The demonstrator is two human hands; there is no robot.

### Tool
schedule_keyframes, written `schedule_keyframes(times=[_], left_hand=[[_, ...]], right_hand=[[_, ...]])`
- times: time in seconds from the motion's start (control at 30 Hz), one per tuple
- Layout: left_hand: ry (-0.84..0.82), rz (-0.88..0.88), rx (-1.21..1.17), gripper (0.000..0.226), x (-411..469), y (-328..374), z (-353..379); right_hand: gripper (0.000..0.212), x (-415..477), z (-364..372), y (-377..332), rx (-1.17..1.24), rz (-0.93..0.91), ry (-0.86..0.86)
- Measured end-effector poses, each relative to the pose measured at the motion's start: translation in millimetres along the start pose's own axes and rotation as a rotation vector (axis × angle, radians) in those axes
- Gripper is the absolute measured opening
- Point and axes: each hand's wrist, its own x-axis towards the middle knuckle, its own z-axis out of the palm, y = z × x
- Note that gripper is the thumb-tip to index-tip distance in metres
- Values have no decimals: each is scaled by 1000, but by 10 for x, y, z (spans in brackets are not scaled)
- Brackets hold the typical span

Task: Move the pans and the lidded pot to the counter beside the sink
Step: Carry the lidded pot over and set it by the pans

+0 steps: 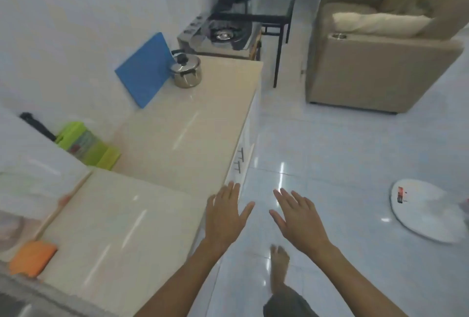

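Left hand (224,215): fingers spread wide, nothing held, at counter (177,124) edge.
Right hand (299,220): spread wide, nothing held, over floor.
Lidded pot (186,70): far ahead of hands, touching blue board (144,68).
Path between: bare countertop.

You stand in a home kitchen: tiled counter (182,124), gas stove (223,35), armchair (380,58) nearby.

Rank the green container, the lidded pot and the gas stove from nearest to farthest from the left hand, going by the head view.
From the left hand:
1. Green container, by the wall at the counter's back, left of the hand.
2. Lidded pot, at the counter's far end beside the blue board.
3. Gas stove, beyond the counter's end.
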Motion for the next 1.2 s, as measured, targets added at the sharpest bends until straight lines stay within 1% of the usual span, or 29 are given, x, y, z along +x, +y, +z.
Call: schedule_keyframes(times=[0.03,0.1,0.2,0.33,0.43,0.57,0.77,0.87,0.93,1.03,1.2], left_hand=[[19,-26,-4,79,251,51,-52],[111,-63,10,73,743,139,-135],[100,-149,23,72,1449,201,-253],[185,-270,-30,70,2231,205,-372],[188,-368,-36,69,2865,110,-369],[304,-438,-38,69,3790,-99,-402],[283,-655,-154,68,5164,-484,-498],[283,-728,-171,66,5697,-646,-639],[313,-801,-189,65,5965,-776,-720],[335,-906,-213,66,6317,-981,-799],[397,-1193,-272,68,6792,-1332,-771]], right_hand=[[63,278,-112,97,6,-25,-1],[61,830,-323,266,-13,-82,-1],[59,1643,-590,463,-59,-213,-35],[61,2697,-851,631,-79,-320,-53],[61,3501,-956,713,-82,-385,-39],[58,4590,-1013,783,-94,-461,-6],[64,6211,-1115,813,-99,-516,-133],[63,6984,-1244,722,-129,-592,-123],[61,7469,-1311,582,-103,-639,-124],[58,8173,-1345,271,-93,-774,-99],[51,9294,-1232,-325,2,-969,-178]])
